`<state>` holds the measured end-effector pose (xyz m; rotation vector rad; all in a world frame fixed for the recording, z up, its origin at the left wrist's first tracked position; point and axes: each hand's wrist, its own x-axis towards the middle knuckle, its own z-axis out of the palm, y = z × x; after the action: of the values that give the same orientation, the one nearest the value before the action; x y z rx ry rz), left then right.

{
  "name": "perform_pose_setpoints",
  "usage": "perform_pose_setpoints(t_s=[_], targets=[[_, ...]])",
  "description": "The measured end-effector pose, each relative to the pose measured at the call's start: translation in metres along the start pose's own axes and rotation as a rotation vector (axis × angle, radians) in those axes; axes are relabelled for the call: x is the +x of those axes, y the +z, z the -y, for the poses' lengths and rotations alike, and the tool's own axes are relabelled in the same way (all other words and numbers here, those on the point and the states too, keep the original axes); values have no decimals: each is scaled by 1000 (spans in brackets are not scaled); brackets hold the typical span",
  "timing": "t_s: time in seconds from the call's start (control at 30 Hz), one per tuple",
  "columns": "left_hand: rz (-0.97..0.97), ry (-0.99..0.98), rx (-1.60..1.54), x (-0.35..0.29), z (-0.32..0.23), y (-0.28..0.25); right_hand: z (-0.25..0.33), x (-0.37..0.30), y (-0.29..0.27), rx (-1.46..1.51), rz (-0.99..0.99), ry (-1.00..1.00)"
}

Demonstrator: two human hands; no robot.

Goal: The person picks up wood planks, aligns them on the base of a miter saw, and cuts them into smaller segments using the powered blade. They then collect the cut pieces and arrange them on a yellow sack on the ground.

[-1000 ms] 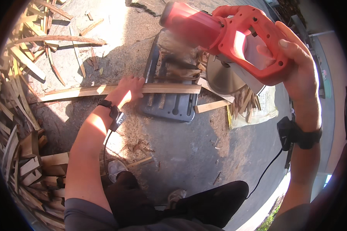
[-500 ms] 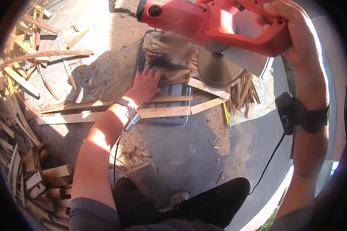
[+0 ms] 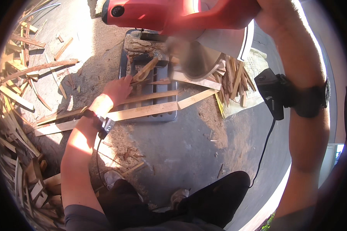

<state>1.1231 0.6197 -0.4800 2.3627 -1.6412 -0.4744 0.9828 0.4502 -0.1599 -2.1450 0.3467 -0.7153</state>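
Observation:
A red miter saw (image 3: 142,15) with a round blade (image 3: 198,63) hangs over its grey metal base (image 3: 165,117). My right hand (image 3: 272,13), partly cut off by the upper edge, is closed on the saw's handle; its fingers are mostly hidden. My left hand (image 3: 118,90) is at the left side of the base, its fingers closed on the end of a short wood piece (image 3: 146,69) that slants up to the right. Below that hand, long wood strips (image 3: 142,111) lie across the base. The blade is blurred.
To the right of the base, a bundle of thin wood sticks (image 3: 235,81) lies on a pale sack (image 3: 254,65). Offcuts and strips (image 3: 17,100) heap up along the left. Sawdust (image 3: 135,150) and chips cover parts of the concrete floor (image 3: 181,150). Cables hang from both wrist straps.
My left hand has moved left and slightly down, away from the blade, with the short wood piece now showing at its fingers. The saw and base appear farther left and higher in view.

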Motion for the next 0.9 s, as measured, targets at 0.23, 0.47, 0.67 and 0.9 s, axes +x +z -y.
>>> perform_pose_setpoints(t_s=[0.23, 0.47, 0.67, 0.9], targets=[[863, 3, -47, -84, -26, -8, 20, -17, 13, -241, -111, 228], [1094, -9, -1111, -75, -190, 90, 20, -26, -2, -196, -101, 158], [461, 362, -1207, -18, -180, 59, 3, -30, -4, -113, -92, 108], [-314, 127, 106, -108, 54, 19, -22, -24, -4, -103, -71, -51]])
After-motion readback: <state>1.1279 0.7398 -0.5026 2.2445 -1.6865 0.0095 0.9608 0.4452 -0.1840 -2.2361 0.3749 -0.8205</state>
